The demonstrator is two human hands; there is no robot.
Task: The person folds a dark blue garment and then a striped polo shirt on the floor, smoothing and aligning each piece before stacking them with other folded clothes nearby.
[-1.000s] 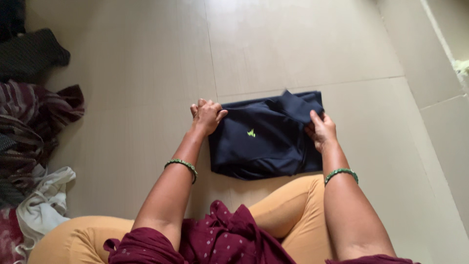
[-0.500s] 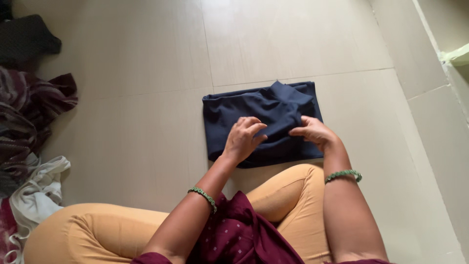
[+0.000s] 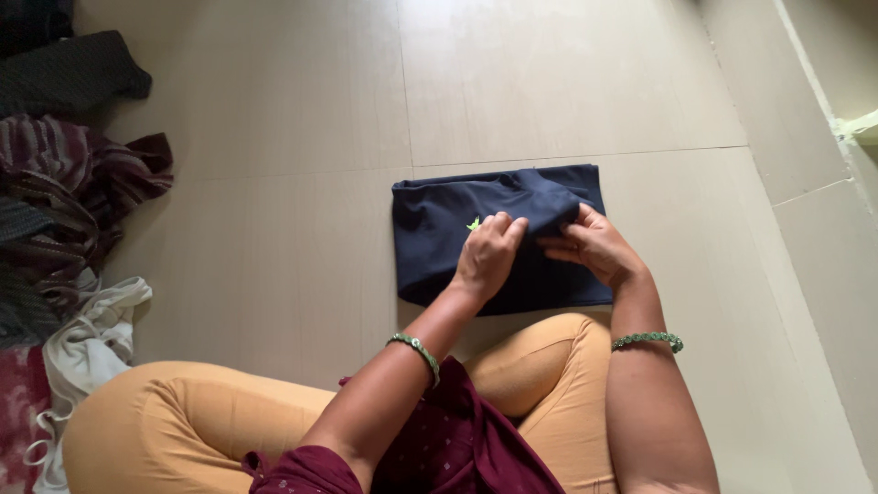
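Note:
A folded navy blue garment (image 3: pixel 439 233) with a small green mark lies on the tiled floor in front of my crossed legs. My left hand (image 3: pixel 487 254) rests on its middle, fingers curled into the cloth near the green mark. My right hand (image 3: pixel 593 245) is just to the right of it, fingers pinching a fold of the same garment. Both wrists wear green bead bangles. The cloth bunches up into a ridge between and above the two hands.
A heap of clothes lies along the left edge: a dark garment (image 3: pixel 64 78), a maroon striped one (image 3: pixel 82 192), and a white one (image 3: pixel 87 352). My legs in mustard trousers (image 3: pixel 229 412) sit below. A wall base (image 3: pixel 860 128) runs at the right.
Both hands moved from the garment's outer edges to its middle and came close together, gathering the cloth. The view shifted slightly so the garment sits lower and more central.

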